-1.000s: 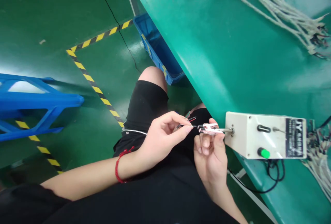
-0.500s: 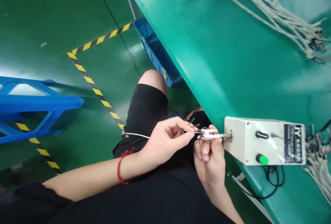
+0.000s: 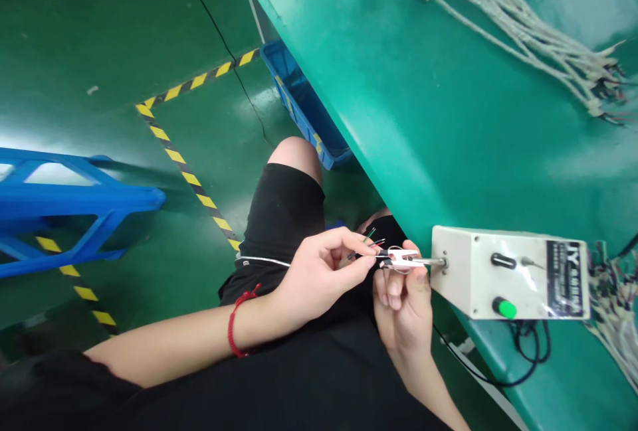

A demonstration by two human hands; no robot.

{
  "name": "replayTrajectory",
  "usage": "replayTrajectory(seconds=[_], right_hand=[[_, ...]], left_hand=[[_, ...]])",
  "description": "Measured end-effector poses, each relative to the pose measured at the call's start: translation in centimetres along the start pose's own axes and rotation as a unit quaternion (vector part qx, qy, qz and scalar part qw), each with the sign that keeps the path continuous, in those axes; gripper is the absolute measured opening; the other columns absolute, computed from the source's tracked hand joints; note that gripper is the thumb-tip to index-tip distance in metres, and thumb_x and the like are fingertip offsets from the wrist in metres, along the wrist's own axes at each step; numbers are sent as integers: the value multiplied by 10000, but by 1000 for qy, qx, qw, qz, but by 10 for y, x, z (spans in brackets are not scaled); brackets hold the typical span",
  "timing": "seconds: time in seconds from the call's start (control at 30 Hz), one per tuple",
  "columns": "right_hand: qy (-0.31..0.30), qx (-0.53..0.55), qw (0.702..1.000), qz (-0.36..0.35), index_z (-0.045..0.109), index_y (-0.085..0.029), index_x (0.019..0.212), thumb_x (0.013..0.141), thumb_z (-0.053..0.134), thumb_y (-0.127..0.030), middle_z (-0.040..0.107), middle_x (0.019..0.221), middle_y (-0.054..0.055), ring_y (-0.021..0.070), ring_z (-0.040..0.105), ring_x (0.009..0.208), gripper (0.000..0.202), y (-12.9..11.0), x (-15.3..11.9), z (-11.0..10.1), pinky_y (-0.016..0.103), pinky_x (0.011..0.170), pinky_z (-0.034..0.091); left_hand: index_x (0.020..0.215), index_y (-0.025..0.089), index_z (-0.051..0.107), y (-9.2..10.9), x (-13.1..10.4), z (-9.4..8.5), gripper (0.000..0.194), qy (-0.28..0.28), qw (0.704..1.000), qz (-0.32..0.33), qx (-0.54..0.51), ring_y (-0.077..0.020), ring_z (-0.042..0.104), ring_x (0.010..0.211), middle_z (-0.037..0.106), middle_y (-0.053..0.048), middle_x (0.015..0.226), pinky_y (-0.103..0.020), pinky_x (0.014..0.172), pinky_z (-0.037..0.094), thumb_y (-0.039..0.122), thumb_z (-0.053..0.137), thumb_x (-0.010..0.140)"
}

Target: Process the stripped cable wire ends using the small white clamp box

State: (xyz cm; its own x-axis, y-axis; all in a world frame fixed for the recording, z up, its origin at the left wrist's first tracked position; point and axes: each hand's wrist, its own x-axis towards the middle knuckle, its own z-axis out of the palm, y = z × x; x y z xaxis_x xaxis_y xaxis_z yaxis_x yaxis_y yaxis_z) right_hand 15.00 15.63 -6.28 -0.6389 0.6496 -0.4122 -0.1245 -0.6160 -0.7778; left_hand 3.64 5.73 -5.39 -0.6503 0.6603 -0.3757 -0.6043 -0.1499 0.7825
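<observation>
My left hand, with a red cord at its wrist, pinches the end of a white cable. Thin green, red and black wires fan out past its fingertips. A white clip with black tips sits on the metal shaft of a cream box-shaped machine. Thumb and fingers of my right hand close around this clip from below. A fine wire runs from the left fingertips to the clip's tips; whether it is gripped there I cannot make out.
The machine stands on a green-topped table and has a green button. Bundled pale cables lie at the top right, more cables behind the machine. A blue bin is below the table edge; a blue plastic frame stands left.
Both hands keep nearly the same pose at the clip. The whole view has shifted slightly.
</observation>
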Motion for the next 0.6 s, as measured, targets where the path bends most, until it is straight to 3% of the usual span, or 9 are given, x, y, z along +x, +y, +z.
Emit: replayTrajectory(seconds=[0.17,0.33,0.4,0.43,0.5,0.57,0.6], right_hand=[[2,0,1000,17,723,-275,1219,1028,613,-419,488,556,-74,64,282,442,263,-1,2,-1,202,466,308],[-31,-55,996,63,663,-289,1327,968,596,-615,645,770,-6,88,440,503,490,-1,-6,-8,264,531,416],[-38,-164,986,12,705,-244,1262,977,587,-571,686,792,31,116,503,517,449,-1,-16,-15,288,517,430],[-10,-235,970,-56,736,-225,1205,969,625,-500,696,777,40,133,536,530,379,-2,-21,-19,292,506,431],[106,-361,893,-249,783,-216,1133,918,711,-335,703,749,43,163,586,558,256,-6,-30,-30,308,504,446],[234,-423,769,-419,797,-220,1163,878,741,-266,688,732,42,185,593,563,293,-13,-32,-41,352,530,476],[276,-436,715,-471,795,-216,1189,875,741,-273,672,714,44,192,584,554,324,-18,-30,-46,378,543,486]], left_hand=[[866,166,784,0,0,1,58,0,1000,4,-1,-143,741,935,785,-54,976,-226,828,565,110,798,861],[872,165,784,0,-2,0,48,-6,1000,1,-4,-143,738,909,780,-55,976,-234,819,568,118,794,869],[880,166,783,0,-3,0,39,-7,1000,1,1,-147,733,915,774,-56,979,-238,819,565,129,795,873],[881,166,782,0,-3,-1,34,-8,1000,0,6,-147,727,911,770,-56,974,-238,810,560,137,797,873],[890,167,778,-1,-3,-1,31,-8,1000,-4,14,-149,713,893,759,-57,960,-237,774,549,157,802,874],[905,166,772,-1,-3,-2,44,-10,1000,-6,22,-158,701,881,749,-61,950,-244,739,538,180,803,877],[912,166,769,-1,-3,-2,54,-10,1000,-7,26,-163,697,878,745,-64,950,-248,725,535,192,802,878]])
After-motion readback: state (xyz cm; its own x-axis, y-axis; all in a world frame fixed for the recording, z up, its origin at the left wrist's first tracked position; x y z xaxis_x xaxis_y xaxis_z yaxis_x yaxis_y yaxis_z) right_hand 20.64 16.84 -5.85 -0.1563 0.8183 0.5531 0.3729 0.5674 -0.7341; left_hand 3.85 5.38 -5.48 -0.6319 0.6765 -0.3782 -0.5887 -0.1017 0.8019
